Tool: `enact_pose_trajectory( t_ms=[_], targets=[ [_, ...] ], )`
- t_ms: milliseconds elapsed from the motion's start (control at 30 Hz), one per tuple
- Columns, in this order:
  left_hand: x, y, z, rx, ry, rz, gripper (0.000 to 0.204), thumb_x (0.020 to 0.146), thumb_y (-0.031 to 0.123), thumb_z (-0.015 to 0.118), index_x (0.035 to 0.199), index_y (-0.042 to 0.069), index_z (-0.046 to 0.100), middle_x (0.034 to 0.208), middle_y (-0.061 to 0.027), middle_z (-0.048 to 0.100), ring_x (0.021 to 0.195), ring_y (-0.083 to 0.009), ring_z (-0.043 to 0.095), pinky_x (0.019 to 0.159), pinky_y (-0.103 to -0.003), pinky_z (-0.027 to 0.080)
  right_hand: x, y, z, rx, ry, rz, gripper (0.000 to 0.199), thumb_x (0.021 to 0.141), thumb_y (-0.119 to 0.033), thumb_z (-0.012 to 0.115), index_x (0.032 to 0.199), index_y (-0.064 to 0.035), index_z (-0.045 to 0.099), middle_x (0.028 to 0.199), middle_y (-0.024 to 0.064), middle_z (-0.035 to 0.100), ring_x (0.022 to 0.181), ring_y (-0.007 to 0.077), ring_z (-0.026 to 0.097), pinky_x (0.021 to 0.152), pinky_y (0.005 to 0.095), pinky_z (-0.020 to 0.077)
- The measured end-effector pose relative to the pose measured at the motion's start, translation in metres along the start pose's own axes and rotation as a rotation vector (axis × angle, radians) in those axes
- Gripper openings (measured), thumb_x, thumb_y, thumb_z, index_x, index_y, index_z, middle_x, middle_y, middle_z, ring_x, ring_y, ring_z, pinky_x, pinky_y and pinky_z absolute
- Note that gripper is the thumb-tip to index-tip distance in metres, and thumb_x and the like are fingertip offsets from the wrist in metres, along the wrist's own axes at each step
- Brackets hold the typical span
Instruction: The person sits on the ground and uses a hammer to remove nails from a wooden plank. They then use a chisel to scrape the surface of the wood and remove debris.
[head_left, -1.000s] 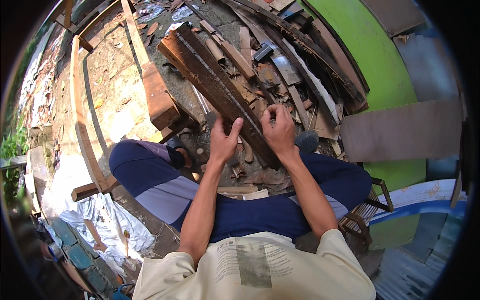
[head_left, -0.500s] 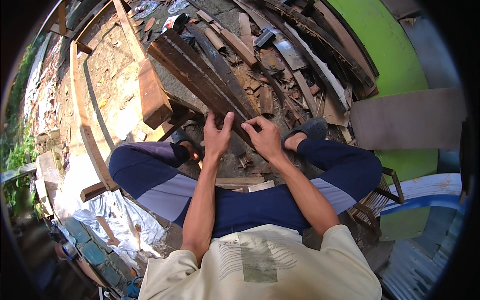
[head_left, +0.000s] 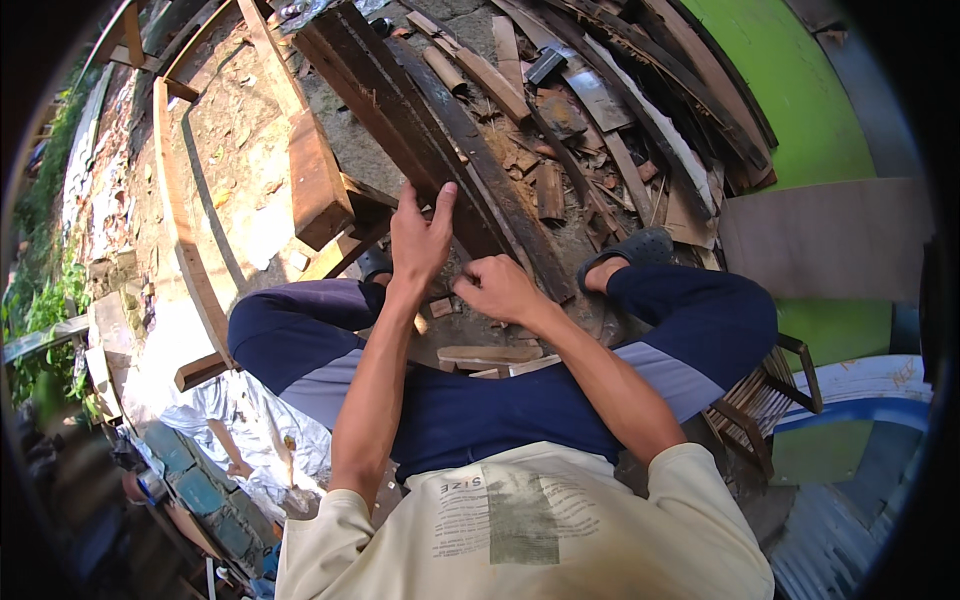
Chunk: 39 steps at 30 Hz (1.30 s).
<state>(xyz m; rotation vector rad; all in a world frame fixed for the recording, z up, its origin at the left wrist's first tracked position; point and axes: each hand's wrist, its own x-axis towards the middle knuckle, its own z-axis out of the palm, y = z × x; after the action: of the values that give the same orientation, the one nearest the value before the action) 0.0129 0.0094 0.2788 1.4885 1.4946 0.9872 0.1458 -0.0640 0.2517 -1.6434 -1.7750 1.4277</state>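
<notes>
A long dark wooden beam (head_left: 385, 110), with a pale line running along its length, slants away from me toward the far left. My left hand (head_left: 420, 238) grips its near part, thumb on the upper side and fingers along the left edge. Just below the beam's near end is my right hand (head_left: 497, 288), its fingers curled closed. What those fingers hold, if anything, is hidden. A second dark plank (head_left: 530, 240) lies beside the beam on the right, close to my right foot.
A wooden frame (head_left: 320, 195) of light timber stands at the left. Scrap boards (head_left: 670, 110) are piled at the far right, with wood chips and offcuts on the ground. A slatted wooden stool or rack (head_left: 765, 400) is by my right knee. White cloth (head_left: 250, 430) lies at the lower left.
The beam has shifted away from me and its far end reaches higher in view. My right hand has come off the beam's side edge, drawn lower and curled up. The left hand keeps its grip.
</notes>
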Motion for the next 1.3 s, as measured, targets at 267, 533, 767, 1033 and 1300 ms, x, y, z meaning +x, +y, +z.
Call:
enact_pose_trajectory(
  t_ms=[267,533,767,1033,1300],
  targets=[
    [0.029,0.007,-0.029,-0.027,-0.001,0.129,0.044,0.095,0.025,0.067,0.123,-0.007,0.054,0.103,-0.0187,0.073,0.087,-0.0212,0.069,0.080,-0.035,0.055,0.055,0.043,0.145,-0.705,0.173,-0.291,0.037,0.090,-0.024,0.060,0.120,-0.0039,0.065,0.136,0.0194,0.053,0.125,0.0357,0.053,0.090,0.0492,0.0488],
    [0.045,-0.008,-0.046,0.063,-0.165,0.010,0.037,0.076,0.013,0.073,0.107,-0.005,0.066,0.098,-0.0130,0.073,0.089,-0.0189,0.069,0.080,-0.033,0.055,0.123,0.053,0.195,-1.046,-0.261,-0.086,0.025,0.090,-0.020,0.061,0.106,-0.0076,0.076,0.116,0.0124,0.066,0.104,0.0286,0.062,0.073,0.0493,0.0482],
    [0.042,-0.023,-0.044,0.082,-0.190,-0.024,0.036,0.074,0.010,0.077,0.107,-0.001,0.070,0.096,-0.0111,0.074,0.088,-0.0184,0.070,0.081,-0.032,0.056,0.115,0.078,0.182,-0.768,-0.602,0.408,0.028,0.090,-0.023,0.065,0.109,-0.0057,0.075,0.123,0.0160,0.067,0.107,0.0315,0.069,0.081,0.0576,0.0554],
    [0.029,-0.030,-0.045,0.243,-0.185,-0.011,0.051,0.076,0.021,0.074,0.121,0.001,0.061,0.095,-0.0169,0.074,0.083,-0.0258,0.072,0.080,-0.037,0.055,0.055,0.124,0.144,-0.250,-0.192,0.663,0.041,0.089,-0.025,0.061,0.123,-0.0010,0.067,0.127,0.0199,0.066,0.117,0.0350,0.065,0.099,0.0440,0.0517],
    [0.036,-0.017,-0.039,0.263,-0.222,-0.019,0.041,0.077,0.017,0.077,0.113,0.000,0.066,0.098,-0.0141,0.075,0.085,-0.0234,0.071,0.079,-0.037,0.055,0.024,0.078,0.034,-0.447,-0.492,0.381,0.045,0.090,-0.034,0.064,0.114,0.0039,0.070,0.116,0.0257,0.069,0.111,0.0403,0.066,0.092,0.0473,0.0535]
  ],
)
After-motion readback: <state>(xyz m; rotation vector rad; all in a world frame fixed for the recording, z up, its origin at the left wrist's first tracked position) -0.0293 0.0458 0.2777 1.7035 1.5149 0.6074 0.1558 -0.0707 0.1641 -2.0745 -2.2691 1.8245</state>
